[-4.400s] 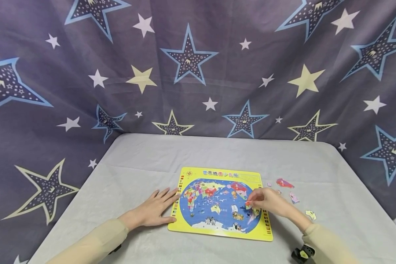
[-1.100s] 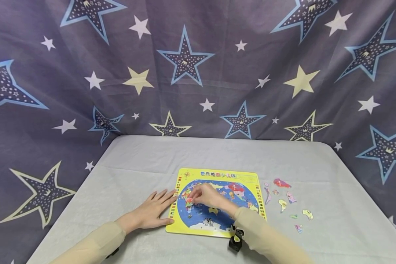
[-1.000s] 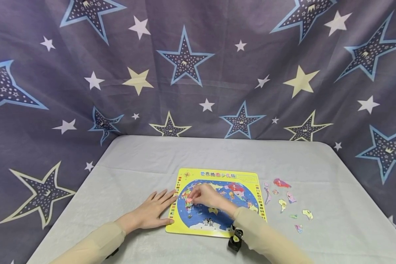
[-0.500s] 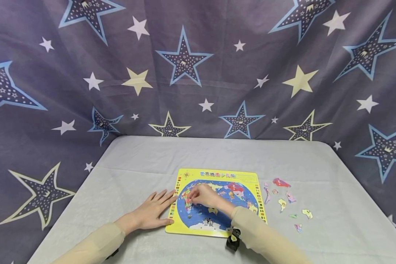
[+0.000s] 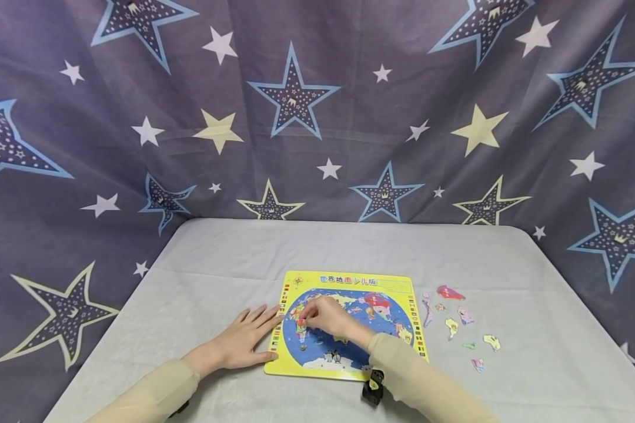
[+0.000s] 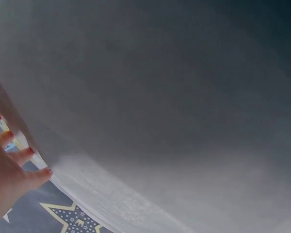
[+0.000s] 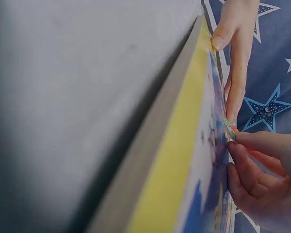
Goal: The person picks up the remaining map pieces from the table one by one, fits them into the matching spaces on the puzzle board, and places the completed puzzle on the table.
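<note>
A yellow-bordered world map board point(image 5: 296, 369) lies on the table. At its left edge the left hand point(image 5: 238, 341) rests with fingers spread, the fingertips touching the border. Over the left part of the map, the right hand point(image 5: 325, 316) has thumb and fingers pinched together. The right wrist view shows that hand point(image 7: 266, 174) holding a small green and red puzzle piece point(image 7: 230, 128) by its edge, tilted against the map surface, with the left hand point(image 7: 237, 53) beyond it. In the left wrist view, part of the left hand point(image 6: 9, 170) shows with its fingers apart.
Several loose puzzle pieces lie right of the board, among them a red one point(image 5: 450, 292), a yellow one point(image 5: 492, 342) and a pink one point(image 5: 465, 315). A grey cloth point(image 5: 217, 252) covers the table. A star-patterned curtain point(image 5: 344, 141) hangs behind.
Since the oldest frame, the right hand has moved from the map's right side to its left, and more loose pieces lie on the table. In the last second it has barely shifted.
</note>
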The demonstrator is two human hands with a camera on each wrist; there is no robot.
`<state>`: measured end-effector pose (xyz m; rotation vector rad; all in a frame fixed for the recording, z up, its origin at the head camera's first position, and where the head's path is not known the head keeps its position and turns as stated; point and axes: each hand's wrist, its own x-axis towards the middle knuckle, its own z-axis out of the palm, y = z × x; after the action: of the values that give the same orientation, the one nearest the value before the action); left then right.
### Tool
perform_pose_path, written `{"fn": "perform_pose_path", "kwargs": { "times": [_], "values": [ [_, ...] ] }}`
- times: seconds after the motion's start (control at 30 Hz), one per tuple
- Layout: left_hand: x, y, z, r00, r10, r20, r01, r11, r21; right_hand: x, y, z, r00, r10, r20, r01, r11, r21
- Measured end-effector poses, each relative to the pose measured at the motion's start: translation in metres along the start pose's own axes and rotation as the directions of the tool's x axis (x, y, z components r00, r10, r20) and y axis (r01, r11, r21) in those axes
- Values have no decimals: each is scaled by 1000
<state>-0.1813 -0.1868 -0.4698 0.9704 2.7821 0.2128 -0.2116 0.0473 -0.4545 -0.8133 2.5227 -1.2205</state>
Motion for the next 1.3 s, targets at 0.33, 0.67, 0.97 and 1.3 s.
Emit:
{"fn": "perform_pose_path", "kwargs": {
  "times": [0.33,0.67,0.97,1.3],
  "values": [
    [0,1,0,1000,-4,10,4,1000,3,-2,0,3,1000,0,-9,0,1000,-15],
    [-1,1,1,1000,2,4,-2,1000,0,-3,0,5,1000,11,-18,-11,999,-35],
    [-1,0,2,1000,7,0,-7,1000,-1,-3,1,9,999,-22,-36,19,998,-62],
    [1,-2,3,1000,3,-9,-3,1000,0,-3,-1,8,999,-52,5,52,996,-77]
  ]
}}
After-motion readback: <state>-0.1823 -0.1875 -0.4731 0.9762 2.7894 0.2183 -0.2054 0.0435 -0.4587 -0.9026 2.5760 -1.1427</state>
